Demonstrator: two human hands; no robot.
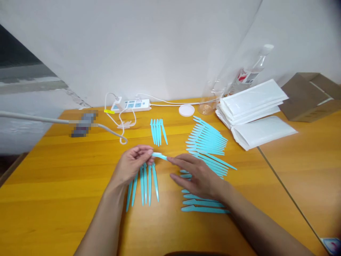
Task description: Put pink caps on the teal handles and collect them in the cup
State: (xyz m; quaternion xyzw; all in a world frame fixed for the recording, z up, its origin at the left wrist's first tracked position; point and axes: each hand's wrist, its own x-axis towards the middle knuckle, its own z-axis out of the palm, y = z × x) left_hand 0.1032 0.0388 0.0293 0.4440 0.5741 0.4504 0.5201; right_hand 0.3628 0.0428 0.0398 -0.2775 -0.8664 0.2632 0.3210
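My left hand (137,158) pinches a slim light-blue eyebrow razor (162,156) between thumb and fingers; a whitish part shows close to the thumb. The index fingertip of my right hand (197,174) touches or nearly touches the razor's right end, its thumb held apart below. Under my left hand, several like razors (149,185) lie side by side, their upper ends partly covered. A small group of razors (157,131) lies farther back. Many more razors (207,138) are fanned in rows at the right, some hidden by my right hand.
Behind are a white power strip (137,105) with cables, a round lid (186,110) and a clear plastic jar (210,99). White padded envelopes (250,103), a bottle (250,74) and a cardboard box (306,96) stand right. A pixelated dark object (84,123) lies left.
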